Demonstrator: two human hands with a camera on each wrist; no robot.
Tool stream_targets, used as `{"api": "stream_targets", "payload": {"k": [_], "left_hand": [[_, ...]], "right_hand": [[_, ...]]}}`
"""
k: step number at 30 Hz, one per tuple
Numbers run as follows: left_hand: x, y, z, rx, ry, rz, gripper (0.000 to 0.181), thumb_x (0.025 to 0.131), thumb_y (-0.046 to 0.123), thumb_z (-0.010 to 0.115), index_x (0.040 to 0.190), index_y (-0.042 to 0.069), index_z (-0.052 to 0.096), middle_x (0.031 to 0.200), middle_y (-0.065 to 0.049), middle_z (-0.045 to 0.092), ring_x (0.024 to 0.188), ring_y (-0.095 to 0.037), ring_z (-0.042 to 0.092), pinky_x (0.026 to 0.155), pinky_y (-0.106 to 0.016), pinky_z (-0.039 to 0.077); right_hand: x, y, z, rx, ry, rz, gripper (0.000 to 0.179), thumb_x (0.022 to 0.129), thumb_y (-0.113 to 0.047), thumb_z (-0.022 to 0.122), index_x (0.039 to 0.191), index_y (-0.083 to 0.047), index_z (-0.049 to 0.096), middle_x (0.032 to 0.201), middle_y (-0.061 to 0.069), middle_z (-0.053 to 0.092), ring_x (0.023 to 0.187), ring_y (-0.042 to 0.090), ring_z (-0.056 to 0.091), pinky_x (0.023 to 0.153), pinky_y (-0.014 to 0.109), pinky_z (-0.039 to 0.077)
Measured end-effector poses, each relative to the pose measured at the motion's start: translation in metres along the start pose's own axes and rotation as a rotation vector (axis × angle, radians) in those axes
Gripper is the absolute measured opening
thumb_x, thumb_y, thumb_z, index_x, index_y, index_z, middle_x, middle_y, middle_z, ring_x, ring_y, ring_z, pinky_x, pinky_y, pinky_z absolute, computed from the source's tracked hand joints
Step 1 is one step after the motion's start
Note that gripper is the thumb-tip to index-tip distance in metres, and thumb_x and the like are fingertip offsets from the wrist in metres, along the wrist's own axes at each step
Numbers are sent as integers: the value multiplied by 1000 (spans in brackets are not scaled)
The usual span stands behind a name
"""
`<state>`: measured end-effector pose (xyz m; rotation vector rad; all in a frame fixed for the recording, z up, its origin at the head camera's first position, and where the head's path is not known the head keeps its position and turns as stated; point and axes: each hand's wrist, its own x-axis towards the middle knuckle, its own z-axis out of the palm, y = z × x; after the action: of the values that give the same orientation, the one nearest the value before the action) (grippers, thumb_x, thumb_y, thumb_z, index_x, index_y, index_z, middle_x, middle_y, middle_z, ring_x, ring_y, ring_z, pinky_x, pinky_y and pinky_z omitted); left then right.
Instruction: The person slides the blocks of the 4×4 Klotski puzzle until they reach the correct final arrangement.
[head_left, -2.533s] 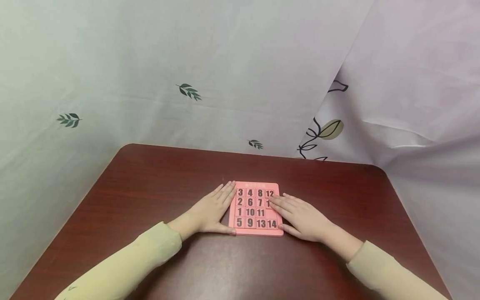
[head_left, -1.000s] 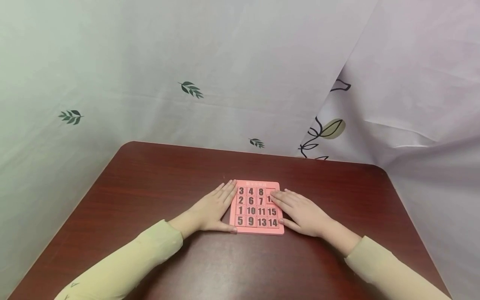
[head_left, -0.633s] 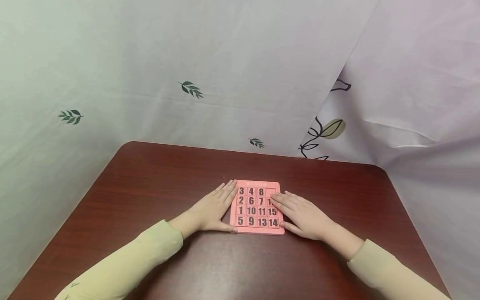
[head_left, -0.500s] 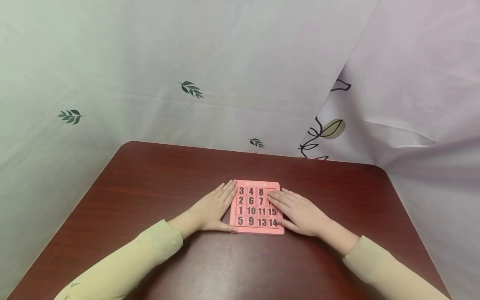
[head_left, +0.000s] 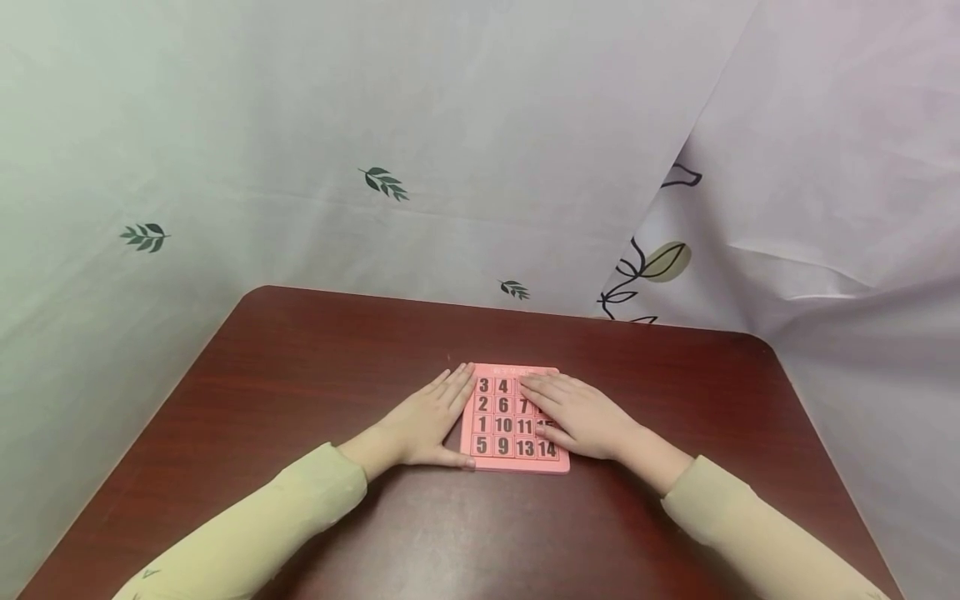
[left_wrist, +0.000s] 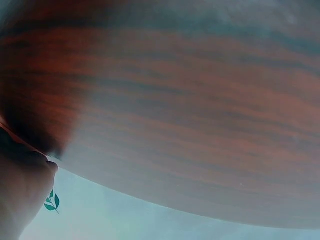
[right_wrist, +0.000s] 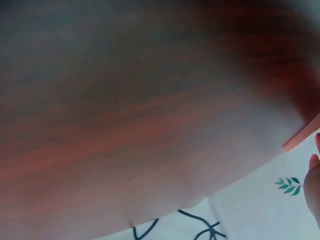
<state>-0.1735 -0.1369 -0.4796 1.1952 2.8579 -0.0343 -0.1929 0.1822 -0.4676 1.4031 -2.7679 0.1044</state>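
Observation:
A pink sliding number puzzle (head_left: 517, 465) lies flat on the table in the head view, its tiles bearing black numbers. My left hand (head_left: 423, 423) rests along its left side, with straight fingers at the upper left corner and the thumb at the lower left. Over the right part of the puzzle lies my right hand (head_left: 585, 414), its fingers extended across the upper tiles and the thumb near the 15. These fingers cover the 8 and the top right space. In the right wrist view, the puzzle's edge (right_wrist: 300, 135) shows beside part of my right hand (right_wrist: 313, 185).
The dark red wooden table (head_left: 337, 350) has rounded far corners. Behind it hangs a pale curtain (head_left: 480, 167) with leaf prints, and a fold of cloth (head_left: 840, 208) drapes at the right. Only tabletop and curtain fill most of the left wrist view.
The 15 tile came down into the gap above the 14, and the 12 moved down from the top right. My right hand has since shifted left and up; my left hand stays put.

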Motion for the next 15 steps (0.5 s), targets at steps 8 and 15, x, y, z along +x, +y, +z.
{"api": "stream_targets", "payload": {"k": [8,15], "left_hand": [[-1,0,-4,0,1,4,127,87,86,57,165,-8,22,176,-27,15,165,-38,19,136,-47,22],[0,-1,-1,-5,-13,-2,127,87,86,56,166,-7,20,176,-26,13,166,-37,16,136,-46,20]], "right_hand": [[-14,4,-2,11,9,33,68,103,-43,64,160,-10,49,168,7,47,157,27,43,129,51,38],[-7,4,0,6,14,-13,69,103,-44,63,161,-10,46,168,7,46,157,26,43,128,50,39]]}}
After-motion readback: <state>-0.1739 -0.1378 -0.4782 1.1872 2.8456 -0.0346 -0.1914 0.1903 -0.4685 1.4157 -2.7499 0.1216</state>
